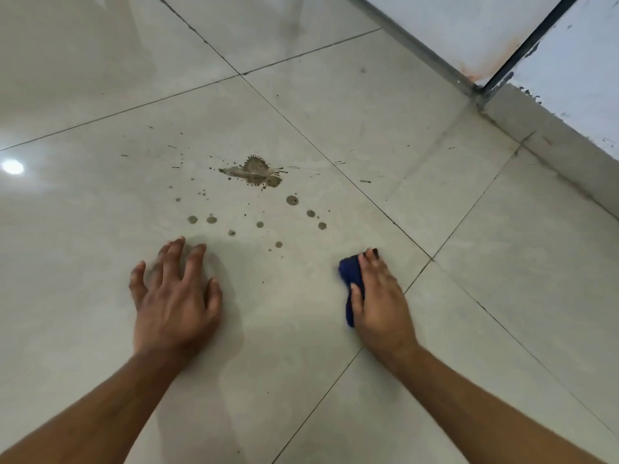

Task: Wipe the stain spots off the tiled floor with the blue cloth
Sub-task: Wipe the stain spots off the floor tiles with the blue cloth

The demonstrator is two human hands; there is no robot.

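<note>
A brown splash stain (256,171) lies on the pale tiled floor (100,229), with several small round drops (292,200) scattered below and around it. My right hand (380,296) presses a bunched blue cloth (351,279) onto the floor, to the right of and nearer than the drops; most of the cloth is hidden under my palm. My left hand (176,296) rests on the tile with fingers spread, holding nothing, just below the lowest drops.
A low tiled kerb (552,152) runs along the right side, with a white wall panel (469,31) and a dark metal frame (522,45) above it. Dark grout lines cross the floor. A lamp's reflection (12,166) glints at the far left.
</note>
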